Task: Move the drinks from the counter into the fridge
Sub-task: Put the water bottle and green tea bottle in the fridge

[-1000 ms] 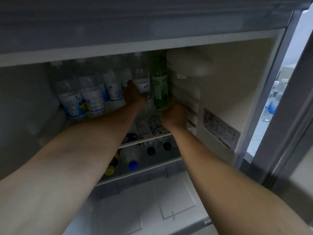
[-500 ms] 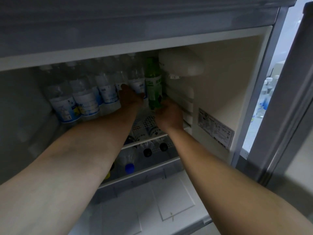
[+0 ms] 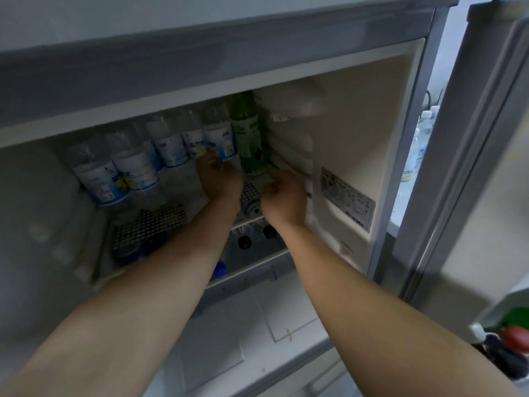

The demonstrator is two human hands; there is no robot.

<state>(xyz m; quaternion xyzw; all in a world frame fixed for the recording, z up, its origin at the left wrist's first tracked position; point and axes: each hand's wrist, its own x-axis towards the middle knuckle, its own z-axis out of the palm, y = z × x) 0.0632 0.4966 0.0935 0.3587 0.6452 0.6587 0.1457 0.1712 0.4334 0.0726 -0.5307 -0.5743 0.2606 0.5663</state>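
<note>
While both arms are reaching deep into the open fridge (image 3: pixel 357 116), the green bottle (image 3: pixel 248 138) is standing upright at the right end of a row of clear water bottles (image 3: pixel 171 147) on the upper shelf, close to the white fittings on the back wall. It is showing translucent green plastic with a paler green label wrapped round its middle; the print is too blurred to read. The left hand (image 3: pixel 219 183) is sitting just below and left of the green bottle, fingers bent toward the blue-and-white label of the neighbouring water bottle; whether it is gripping anything I cannot tell. The right hand (image 3: pixel 284 197) is hanging just below and right of the green bottle's base, fingers loosely curled and holding nothing. Beneath the shelf, more bottles are lying on their sides, their dark caps (image 3: pixel 244 242) facing outward.
</note>
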